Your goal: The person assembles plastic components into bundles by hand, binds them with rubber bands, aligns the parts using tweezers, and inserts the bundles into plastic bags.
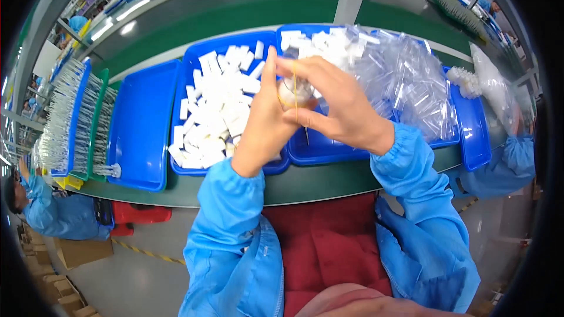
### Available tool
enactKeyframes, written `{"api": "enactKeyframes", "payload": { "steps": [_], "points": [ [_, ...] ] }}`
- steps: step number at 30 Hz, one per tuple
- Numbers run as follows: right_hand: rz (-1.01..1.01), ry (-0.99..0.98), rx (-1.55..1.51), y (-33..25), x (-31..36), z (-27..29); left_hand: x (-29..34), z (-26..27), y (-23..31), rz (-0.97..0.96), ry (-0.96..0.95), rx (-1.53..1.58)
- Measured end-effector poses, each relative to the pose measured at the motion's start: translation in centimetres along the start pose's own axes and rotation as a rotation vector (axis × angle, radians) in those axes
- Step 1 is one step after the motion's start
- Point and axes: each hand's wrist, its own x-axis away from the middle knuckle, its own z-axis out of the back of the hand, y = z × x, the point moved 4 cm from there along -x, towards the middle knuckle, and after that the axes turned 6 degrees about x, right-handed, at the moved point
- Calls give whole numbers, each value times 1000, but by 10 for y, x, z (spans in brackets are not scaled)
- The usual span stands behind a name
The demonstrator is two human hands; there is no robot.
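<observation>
While held up over the bench, raised clear of everything below. Green belt running behind, crowded with blue trays. Empty tray at far left. Next, a tray heaped with small white blocks. Further right, a tray piled with clear bags. Racks of thin white parts off at the left edge; sleeve of a co-worker at the right.

Left hand curled shut around a small clear bag of white parts, thumb pointing up alongside it. Right hand pinched closed from above, fingers drawn together on the bag's top. Thin yellow band stretched round the bag and across the fingers, taut.

Likely trouble: band slipping off a fingertip and snapping away, since stretched thin and held only by pinch. Bag sliding out of the left hand if loosened while winding, then dropping among the blocks below. Too hard a pull, and band breaking or bag tearing, spilling the contents. Exact count of loops not readable behind the fingers.
</observation>
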Motion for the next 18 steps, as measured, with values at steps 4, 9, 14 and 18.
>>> {"api": "enactKeyframes", "payload": {
  "steps": [4, 9, 14, 18],
  "points": [
    [-170, -130, -87, 4, 1, 2, 8, -10, 7, -24, 10, -359],
    [-192, -402, -304, 19, -19, 2, 4, -17, 13, -44, 75, -476],
    [-120, -74, 55, 42, -9, 20, -24, 24, 17, 9, 422, 51],
    [336, -470, 579, 7, 22, -24, -18, 54, 6, 11, 518, 370]
  ]
}}
